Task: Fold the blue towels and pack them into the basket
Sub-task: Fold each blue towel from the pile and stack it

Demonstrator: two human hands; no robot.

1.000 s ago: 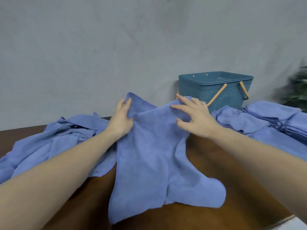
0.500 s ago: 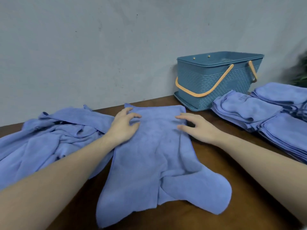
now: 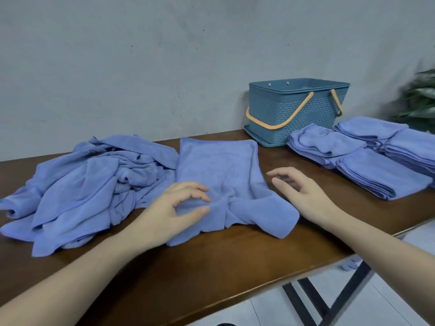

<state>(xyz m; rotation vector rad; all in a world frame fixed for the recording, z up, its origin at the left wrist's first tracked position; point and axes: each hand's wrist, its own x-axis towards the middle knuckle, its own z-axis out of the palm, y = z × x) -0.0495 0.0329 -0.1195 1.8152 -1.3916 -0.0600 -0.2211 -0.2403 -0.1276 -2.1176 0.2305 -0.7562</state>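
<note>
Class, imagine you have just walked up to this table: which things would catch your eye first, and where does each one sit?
First, the blue towel spread in the middle of the brown table, with the left hand touching its near part and the right hand beside it, fingers relaxed. Next, the heap of unfolded towels on the left and the folded stacks on the right. Behind the stacks, by the wall, stands a teal basket with orange handles.
</note>
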